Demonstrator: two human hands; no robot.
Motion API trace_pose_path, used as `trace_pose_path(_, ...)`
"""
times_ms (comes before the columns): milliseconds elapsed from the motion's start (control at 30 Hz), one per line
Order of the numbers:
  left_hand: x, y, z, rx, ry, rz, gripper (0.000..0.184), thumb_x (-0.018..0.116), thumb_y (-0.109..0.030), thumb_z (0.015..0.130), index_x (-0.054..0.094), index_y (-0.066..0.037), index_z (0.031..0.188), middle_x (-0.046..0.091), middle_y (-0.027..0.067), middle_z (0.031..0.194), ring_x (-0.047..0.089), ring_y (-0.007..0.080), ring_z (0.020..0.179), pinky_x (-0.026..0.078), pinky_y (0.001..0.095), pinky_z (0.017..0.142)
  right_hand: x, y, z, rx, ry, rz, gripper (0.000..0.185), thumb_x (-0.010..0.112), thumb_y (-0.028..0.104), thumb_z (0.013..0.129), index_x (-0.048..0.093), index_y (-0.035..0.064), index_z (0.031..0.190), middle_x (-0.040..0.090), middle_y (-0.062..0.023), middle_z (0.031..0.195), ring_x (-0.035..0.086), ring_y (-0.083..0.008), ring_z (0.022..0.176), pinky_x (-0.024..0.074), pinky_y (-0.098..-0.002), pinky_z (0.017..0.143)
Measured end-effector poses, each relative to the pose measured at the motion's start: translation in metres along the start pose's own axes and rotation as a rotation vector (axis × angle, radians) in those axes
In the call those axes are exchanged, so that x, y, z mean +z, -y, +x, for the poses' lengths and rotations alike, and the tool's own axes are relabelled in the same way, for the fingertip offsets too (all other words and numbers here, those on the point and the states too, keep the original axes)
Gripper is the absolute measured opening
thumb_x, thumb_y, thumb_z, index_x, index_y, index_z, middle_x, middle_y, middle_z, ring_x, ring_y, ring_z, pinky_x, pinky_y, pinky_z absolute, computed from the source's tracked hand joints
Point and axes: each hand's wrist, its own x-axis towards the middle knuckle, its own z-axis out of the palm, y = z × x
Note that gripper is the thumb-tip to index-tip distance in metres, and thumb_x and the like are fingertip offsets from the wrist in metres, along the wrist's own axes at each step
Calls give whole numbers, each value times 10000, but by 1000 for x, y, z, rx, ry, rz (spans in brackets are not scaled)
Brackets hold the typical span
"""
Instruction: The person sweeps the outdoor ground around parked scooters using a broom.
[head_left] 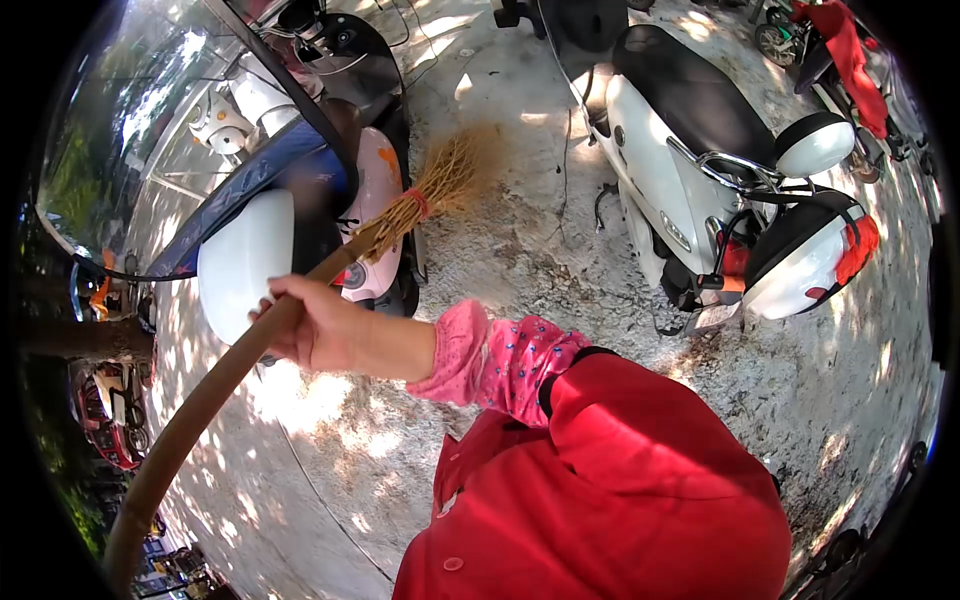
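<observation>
My right hand [318, 328] is closed around the wooden handle [185, 435] of a broom, left of the middle of the view. The handle runs from the lower left edge up to the straw bristles [452, 172], bound with a red tie. Those bristles are slightly blurred and lie over the pale ground beside a pink scooter [375, 180]. A pink patterned cuff [525, 362] and a red sleeve [650, 425] cover my right arm. My left hand is not in view.
A white scooter [665, 165] with a black seat and a rear box [800, 268] stands at the right. At the upper left are a white box [248, 262] and a clear rain cover [110, 130]. A thin cable [318, 490] lies on the sunlit rough ground [500, 270].
</observation>
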Motion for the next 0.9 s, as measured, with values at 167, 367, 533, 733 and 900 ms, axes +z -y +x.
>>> trace_pose_path(167,-18,117,-96,-245,528,445,347,588,-333,745,442,-107,964,390,4,585,404,193,618,375,377,636,-135,102,46,-709,-209,113,148,521,71,730,421,84,622,443,-29,527,458,-154,524,425,-265,528)
trace_pose_path(367,-137,120,-104,-517,335,359,370,561,-415,742,364,-102,751,304,-12,608,359,112,628,311,316,796,-238,3,16,-802,-242,232,140,523,107,753,439,84,645,482,-17,569,501,-126,545,469,-251,507)
trace_pose_path(533,-256,45,-4,-218,-393,282,196,355,-165,853,433,-14,950,421,10,790,419,146,680,340,254,756,-184,-188,23,-342,-221,263,107,551,166,765,504,71,751,581,-28,759,577,-130,692,520,-268,643)
trace_pose_path(733,-346,-83,50,-245,-200,-190,300,485,-215,742,349,-175,478,404,-59,405,397,88,359,342,254,451,-113,-325,46,268,36,67,311,572,423,745,487,177,916,527,10,978,526,-138,942,448,-328,791)
trace_pose_path(900,-342,-102,-24,-80,-197,-122,286,505,-270,749,391,-178,504,382,-57,426,390,90,407,346,258,485,-133,-292,99,-101,-19,-36,210,564,312,774,513,123,849,548,-26,919,554,-163,844,480,-313,729)
